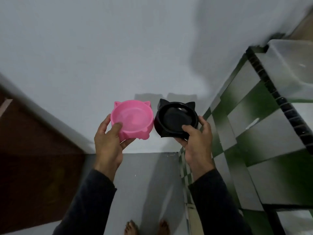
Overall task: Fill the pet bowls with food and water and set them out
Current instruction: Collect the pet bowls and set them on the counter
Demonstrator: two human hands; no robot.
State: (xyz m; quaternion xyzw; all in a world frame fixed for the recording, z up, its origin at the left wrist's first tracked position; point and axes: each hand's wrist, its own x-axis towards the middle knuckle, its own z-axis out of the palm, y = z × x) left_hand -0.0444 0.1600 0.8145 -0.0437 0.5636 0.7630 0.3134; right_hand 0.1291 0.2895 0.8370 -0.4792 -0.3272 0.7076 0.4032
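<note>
Dark sleeves reach forward from the bottom of the view, each ending in a hand that carries one cat-eared bowl at chest height in front of a pale wall. On the left hand [108, 141] the grip is closed round the near rim of the pink bowl [133, 118], thumb inside, fingers underneath. On the right hand [197, 141] the grip clasps the black bowl [176, 120] the same way. Both bowls look empty and sit level, ears pointing away from the person, sides almost touching. A green-and-white tiled counter [264, 133] with a clear plastic tub [291, 68] stands to the right, so the black bowl and right hand are nearer it; filling likely comes next.
</note>
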